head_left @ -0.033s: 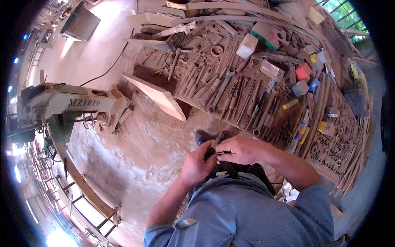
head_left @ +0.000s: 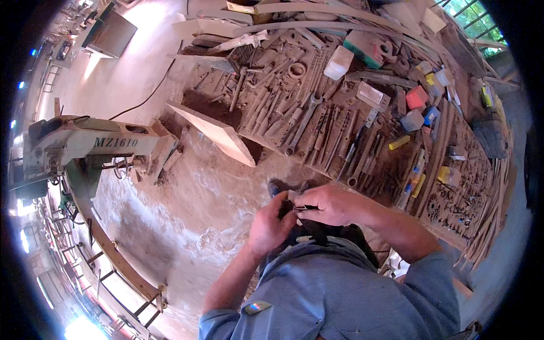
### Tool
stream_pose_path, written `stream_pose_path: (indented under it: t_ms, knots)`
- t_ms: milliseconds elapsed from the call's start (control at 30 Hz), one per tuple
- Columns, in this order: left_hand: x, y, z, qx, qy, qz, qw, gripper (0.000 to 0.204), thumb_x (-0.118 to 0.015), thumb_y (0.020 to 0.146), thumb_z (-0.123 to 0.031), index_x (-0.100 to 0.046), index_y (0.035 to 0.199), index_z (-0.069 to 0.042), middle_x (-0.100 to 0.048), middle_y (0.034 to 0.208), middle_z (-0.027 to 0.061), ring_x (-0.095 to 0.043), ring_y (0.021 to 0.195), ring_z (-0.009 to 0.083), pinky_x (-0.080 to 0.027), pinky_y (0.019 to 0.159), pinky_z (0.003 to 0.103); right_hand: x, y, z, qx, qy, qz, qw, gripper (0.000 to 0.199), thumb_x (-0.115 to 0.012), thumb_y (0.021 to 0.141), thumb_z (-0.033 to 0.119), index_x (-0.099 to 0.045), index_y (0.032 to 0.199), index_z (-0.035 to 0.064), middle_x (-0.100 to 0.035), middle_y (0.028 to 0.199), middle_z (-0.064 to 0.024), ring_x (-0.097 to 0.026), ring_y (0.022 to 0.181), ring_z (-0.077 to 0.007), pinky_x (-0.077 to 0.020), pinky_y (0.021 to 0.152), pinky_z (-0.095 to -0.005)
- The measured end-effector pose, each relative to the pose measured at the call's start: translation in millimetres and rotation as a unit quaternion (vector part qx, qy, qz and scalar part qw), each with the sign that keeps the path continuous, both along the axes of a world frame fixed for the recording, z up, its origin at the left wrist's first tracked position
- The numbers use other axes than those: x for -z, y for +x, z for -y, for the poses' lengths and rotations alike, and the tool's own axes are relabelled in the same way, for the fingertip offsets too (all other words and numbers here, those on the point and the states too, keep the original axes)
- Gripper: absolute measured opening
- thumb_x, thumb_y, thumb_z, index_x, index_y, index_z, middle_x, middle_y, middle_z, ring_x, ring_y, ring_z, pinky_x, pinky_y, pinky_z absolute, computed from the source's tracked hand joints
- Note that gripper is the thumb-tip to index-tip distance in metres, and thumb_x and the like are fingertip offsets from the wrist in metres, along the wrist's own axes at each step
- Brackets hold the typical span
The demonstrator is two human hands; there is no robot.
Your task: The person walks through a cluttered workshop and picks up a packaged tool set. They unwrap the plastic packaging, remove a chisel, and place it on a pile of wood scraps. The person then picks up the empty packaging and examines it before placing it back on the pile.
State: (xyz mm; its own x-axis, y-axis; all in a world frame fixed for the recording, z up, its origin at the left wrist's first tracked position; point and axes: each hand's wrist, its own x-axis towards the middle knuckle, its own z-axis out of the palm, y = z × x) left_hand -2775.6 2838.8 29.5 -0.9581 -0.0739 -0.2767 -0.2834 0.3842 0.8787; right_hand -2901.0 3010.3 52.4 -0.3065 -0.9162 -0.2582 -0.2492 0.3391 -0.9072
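Note:
In front of my waist, my left hand (head_left: 272,222) and my right hand (head_left: 326,205) meet with their fingertips together. Both are closed, thumb against fingers, around something small and dark between them that I cannot make out. Beyond my hands lies a dusty workbench (head_left: 266,143) covered with rows of tools. Nearest on it are a long combination wrench (head_left: 304,124), drill bits (head_left: 327,133) and other thin metal rods. The tip of a dark shoe (head_left: 276,187) shows just past my fingers.
A pale machine arm (head_left: 113,141) reaches in from the left. A wooden board (head_left: 218,133) leans at the bench's left end. Small boxes, among them a red box (head_left: 417,97) and a white container (head_left: 339,62), stand among the tools. Long wood strips (head_left: 317,25) lie along the back.
The hands stay together at the waist and the fingers have shifted only slightly. The whole view has moved a little; nothing on the bench differs.

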Motion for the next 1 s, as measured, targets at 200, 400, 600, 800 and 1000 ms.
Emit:
stream_pose_path:
  t_ms: [200,400,600,800,1000]
  knots:
    - [-4,-9,-8,-0.091,0.069,0.014,0.993,0.036,-0.067,0.083,-0.011,-0.056,0.116,0.0,-0.069,0.093,0.0171,-0.068,0.086,0.0239,-0.054,0.076,0.035,8,10,-8,0.184,-0.079,-0.049,0.979,0.023,-0.067,0.084,0.017,-0.063,0.101,0.0013,-0.064,0.091,-0.0174,-0.063,0.088,-0.0338,-0.0491,0.077,-0.0398]
    - [-11,-15,-17,-0.065,0.008,0.067,0.996,0.032,-0.062,0.089,-0.008,-0.055,0.118,0.002,-0.065,0.102,0.0091,-0.06,0.092,0.0143,-0.049,0.083,0.03,17,18,-16,0.214,-0.106,-0.059,0.969,0.018,-0.066,0.085,0.015,-0.064,0.096,0.0007,-0.063,0.086,-0.015,-0.063,0.082,-0.0302,-0.0485,0.075,-0.0379]
    - [4,-9,-26,-0.114,0.251,0.018,0.961,0.03,-0.05,0.097,-0.018,-0.056,0.12,0.001,-0.063,0.102,0.0056,-0.058,0.093,0.0151,-0.046,0.085,0.028,23,28,-17,0.275,-0.092,0.012,0.957,0.012,-0.063,0.087,0.011,-0.066,0.094,0.0017,-0.064,0.086,-0.0114,-0.063,0.081,-0.0224,-0.0488,0.073,-0.0321]
    - [-8,-26,-30,-0.164,0.393,0.055,0.903,0.02,-0.05,0.098,-0.013,-0.058,0.112,-0.002,-0.062,0.097,0.0027,-0.057,0.088,0.0098,-0.047,0.079,0.024,30,35,-23,0.337,-0.109,0.111,0.928,0.013,-0.062,0.087,0.006,-0.062,0.099,0.0005,-0.063,0.089,-0.0092,-0.061,0.081,-0.0153,-0.0487,0.072,-0.0287]
    - [-13,-36,-30,-0.174,0.387,0.046,0.904,0.017,-0.051,0.092,-0.009,-0.059,0.106,-0.003,-0.062,0.091,0.0037,-0.057,0.082,0.0114,-0.047,0.073,0.025,21,23,-27,0.299,-0.199,-0.098,0.928,0.017,-0.064,0.082,-0.001,-0.059,0.098,0.0014,-0.061,0.092,-0.0114,-0.062,0.085,-0.0222,-0.0488,0.073,-0.0303]
